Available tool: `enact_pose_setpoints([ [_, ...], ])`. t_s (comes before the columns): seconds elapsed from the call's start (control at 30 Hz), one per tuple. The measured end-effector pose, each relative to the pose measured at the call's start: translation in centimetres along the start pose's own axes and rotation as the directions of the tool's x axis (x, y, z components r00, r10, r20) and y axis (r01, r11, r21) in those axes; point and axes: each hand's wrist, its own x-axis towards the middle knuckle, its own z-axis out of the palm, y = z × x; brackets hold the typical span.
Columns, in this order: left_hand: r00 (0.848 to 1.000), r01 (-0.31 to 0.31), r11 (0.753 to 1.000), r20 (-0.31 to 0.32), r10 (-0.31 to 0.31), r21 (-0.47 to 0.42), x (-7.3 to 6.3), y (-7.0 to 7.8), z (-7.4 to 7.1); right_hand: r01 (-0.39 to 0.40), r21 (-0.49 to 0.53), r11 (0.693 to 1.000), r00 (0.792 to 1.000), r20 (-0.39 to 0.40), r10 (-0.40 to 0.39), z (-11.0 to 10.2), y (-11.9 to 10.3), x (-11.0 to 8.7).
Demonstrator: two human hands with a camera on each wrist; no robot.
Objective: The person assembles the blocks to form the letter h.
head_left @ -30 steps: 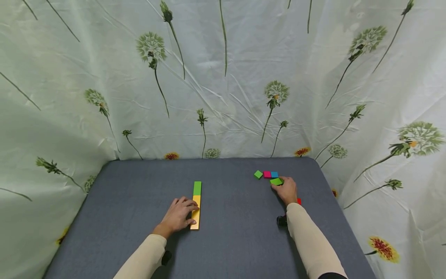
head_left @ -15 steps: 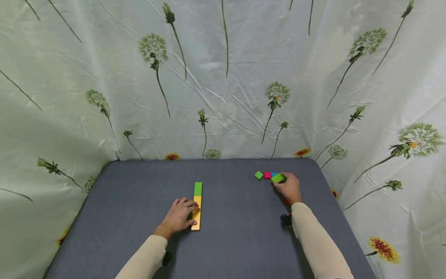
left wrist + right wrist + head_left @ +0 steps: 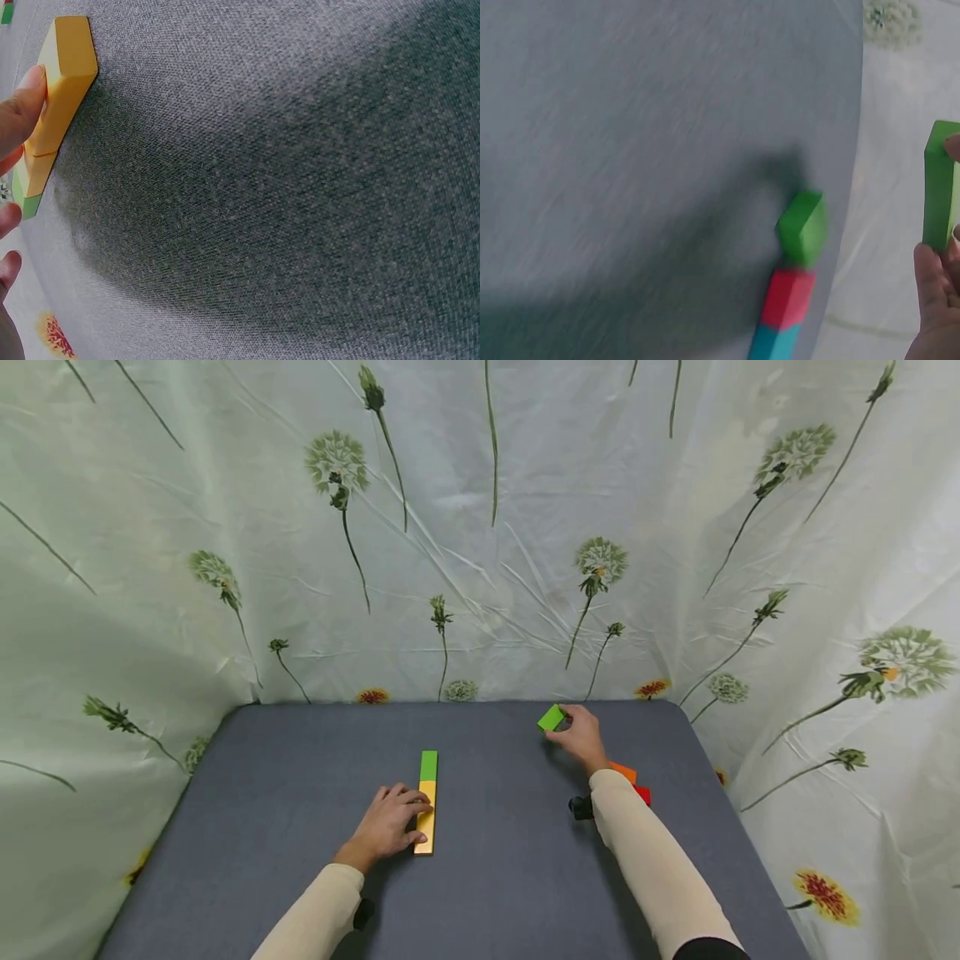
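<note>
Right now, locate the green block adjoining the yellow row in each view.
Head: green block, below and left of centre, far end of the yellow row.
Left wrist: green block, left edge, mid-height.
Right wrist: not in it.
Shared landmark: grey tabletop, in all three.

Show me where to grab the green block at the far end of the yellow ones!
Try pinching the green block by its two long sides, coming straight down from above near its far end. It lies flat, and both long sides and that end look free. Its near end meets a yellow block, and the left hand is close by there.
</note>
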Motion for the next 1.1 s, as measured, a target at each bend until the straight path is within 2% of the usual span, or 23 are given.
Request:
enact_pose_setpoints([
  [0.23, 1.000, -0.003, 1.000, -0.024, 0.003, -0.002, 0.2, -0.4, 0.1, 0.088, 0.020, 0.996, 0.992, 0.088, -0.089, 2.5, -3.1, 1.8],
  [0.43, 1.000, -0.006, 1.000, -0.027, 0.006, 0.006, 0.1, -0.6, 0.2, 0.187, -0.021, 0.982, 0.969, 0.166, -0.181, 4.7, -5.4, 3.1],
  [0.7, 0.999, -0.015, 1.000, -0.029, 0.014, -0.014, -0.2, -0.4, 0.4, 0.184, -0.004, 0.983, 0.948, 0.264, -0.176, 7.2, -7.5, 3.7],
  [0.97, 1.000, -0.001, 0.999, 0.003, 0.001, 0.037, 0.0, -0.5, 0.4, 0.250, -0.058, 0.966, 0.915, 0.339, -0.217, 9.7, -8.8, 4.8],
  [1.1, 1.000, -0.009, 0.999, 0.001, 0.009, 0.034, 0.1, -0.6, 0.5, 0.272, -0.061, 0.960, 0.905, 0.357, -0.233, 10.9, -9.5, 5.0],
])
